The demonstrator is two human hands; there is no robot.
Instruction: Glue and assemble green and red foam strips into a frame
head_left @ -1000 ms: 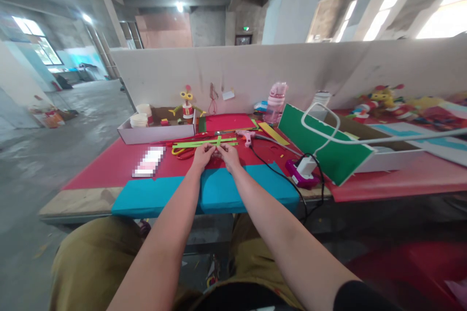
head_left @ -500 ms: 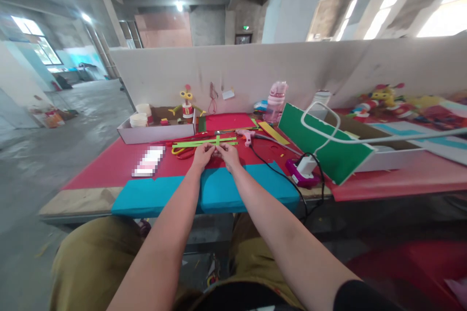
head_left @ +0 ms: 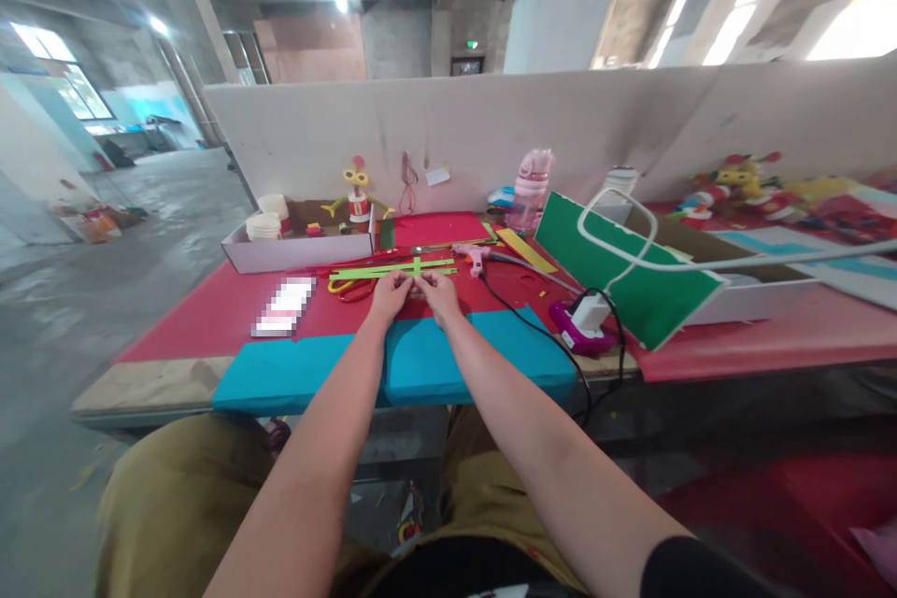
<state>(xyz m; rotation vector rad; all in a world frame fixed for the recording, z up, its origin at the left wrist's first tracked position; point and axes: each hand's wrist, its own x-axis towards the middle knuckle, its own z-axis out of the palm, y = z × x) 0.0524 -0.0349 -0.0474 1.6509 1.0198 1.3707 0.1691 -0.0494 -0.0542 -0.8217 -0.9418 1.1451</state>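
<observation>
My left hand and my right hand meet over the near middle of the table, fingertips pinched close together. Between them they grip a short light-green strip, whose upper end stands up above the fingers. Just beyond the hands, long light-green strips lie crosswise on the red table covering. Scissors with yellow and red handles rest left of my left hand, partly under the strips. A pink hot glue gun lies beyond my right hand. Under my wrists spreads a blue sheet.
A phone lies to the left. Behind it a white box holds paper cups and a small figure. A purple power socket with cables sits right, before a green board. A pink bottle stands behind.
The hands keep their pinch on the green strip and have barely moved. The camera view has shifted very slightly.
</observation>
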